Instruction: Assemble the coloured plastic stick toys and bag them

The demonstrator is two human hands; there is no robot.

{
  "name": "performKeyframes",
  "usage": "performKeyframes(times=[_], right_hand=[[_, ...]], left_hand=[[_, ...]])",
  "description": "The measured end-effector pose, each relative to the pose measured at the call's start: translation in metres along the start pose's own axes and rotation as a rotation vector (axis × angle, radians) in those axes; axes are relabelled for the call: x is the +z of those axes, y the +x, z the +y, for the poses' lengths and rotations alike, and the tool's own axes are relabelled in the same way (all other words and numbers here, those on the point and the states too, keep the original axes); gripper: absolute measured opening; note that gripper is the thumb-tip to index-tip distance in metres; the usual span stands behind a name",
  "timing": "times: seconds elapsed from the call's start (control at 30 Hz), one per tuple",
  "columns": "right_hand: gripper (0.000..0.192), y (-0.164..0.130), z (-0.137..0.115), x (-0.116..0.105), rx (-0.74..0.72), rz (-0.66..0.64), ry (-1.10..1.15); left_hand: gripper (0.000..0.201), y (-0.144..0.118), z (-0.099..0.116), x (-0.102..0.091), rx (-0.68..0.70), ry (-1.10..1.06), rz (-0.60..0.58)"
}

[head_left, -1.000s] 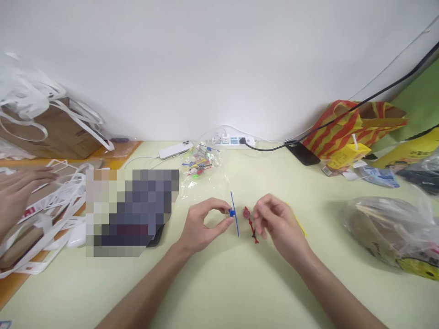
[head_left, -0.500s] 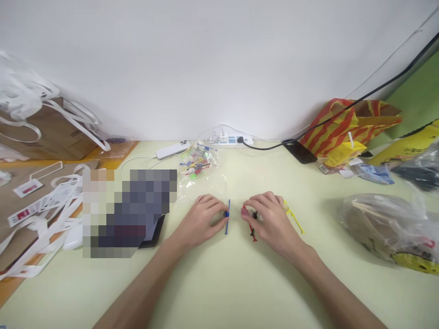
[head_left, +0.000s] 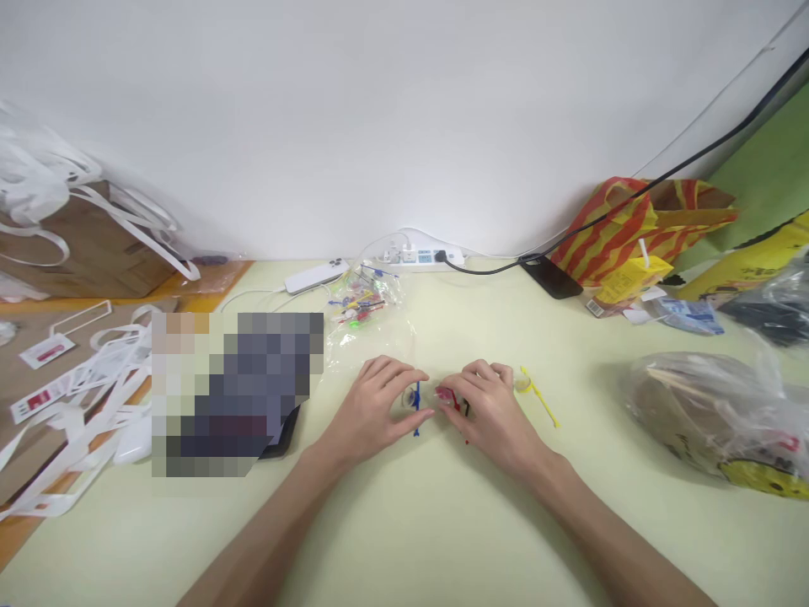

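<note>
My left hand (head_left: 376,406): fingers apart around thin blue plastic stick (head_left: 417,395), axis fore-aft. Right hand (head_left: 490,403): at red plastic disc (head_left: 443,394), grip unclear.

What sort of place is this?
Probably a home or dorm room desk, not a workshop: a power strip, a white phone and a striped bag sit along its back.
</note>
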State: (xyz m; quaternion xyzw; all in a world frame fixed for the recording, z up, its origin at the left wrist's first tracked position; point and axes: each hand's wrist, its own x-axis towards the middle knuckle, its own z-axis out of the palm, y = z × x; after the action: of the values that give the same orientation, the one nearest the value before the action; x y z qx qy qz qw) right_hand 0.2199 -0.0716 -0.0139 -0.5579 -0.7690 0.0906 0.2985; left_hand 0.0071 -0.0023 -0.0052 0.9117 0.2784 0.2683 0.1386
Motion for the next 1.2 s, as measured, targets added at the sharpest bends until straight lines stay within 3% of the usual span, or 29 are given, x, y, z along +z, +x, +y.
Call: performKeyframes(times=[0.17, 0.37, 0.53, 0.63, 0.73, 0.87, 1.2], right_hand=[[0.005, -0.004, -0.005, 0.003, -0.062, 0.046, 0.022], [0.01, -0.006, -0.01, 0.004, -0.134, 0.098, 0.006], [0.017, -0.003, -0.005, -0.009, -0.122, 0.053, -0.059], [0.009, -0.001, 0.0, -0.019, -0.093, 0.034, -0.162], [0.015, -0.001, 0.005, -0.024, -0.1, -0.045, -0.25], [0.019, -0.001, 0.01, -0.022, -0.112, -0.129, -0.299], [0.024, -0.002, 0.01, -0.015, -0.138, -0.139, -0.271]], left_hand=[[0.036, 0.0, 0.008, 0.007, 0.024, -0.072, 0.038], [0.02, -0.001, 0.015, 0.012, 0.012, -0.189, 0.125], [0.018, -0.001, 0.013, 0.013, -0.013, -0.215, 0.204], [0.019, -0.002, 0.009, 0.012, -0.05, -0.236, 0.237], [0.019, -0.003, 0.007, 0.01, -0.084, -0.251, 0.266], [0.02, -0.004, 0.007, 0.011, -0.099, -0.25, 0.295], [0.021, -0.004, 0.009, 0.011, -0.054, -0.306, 0.243]])
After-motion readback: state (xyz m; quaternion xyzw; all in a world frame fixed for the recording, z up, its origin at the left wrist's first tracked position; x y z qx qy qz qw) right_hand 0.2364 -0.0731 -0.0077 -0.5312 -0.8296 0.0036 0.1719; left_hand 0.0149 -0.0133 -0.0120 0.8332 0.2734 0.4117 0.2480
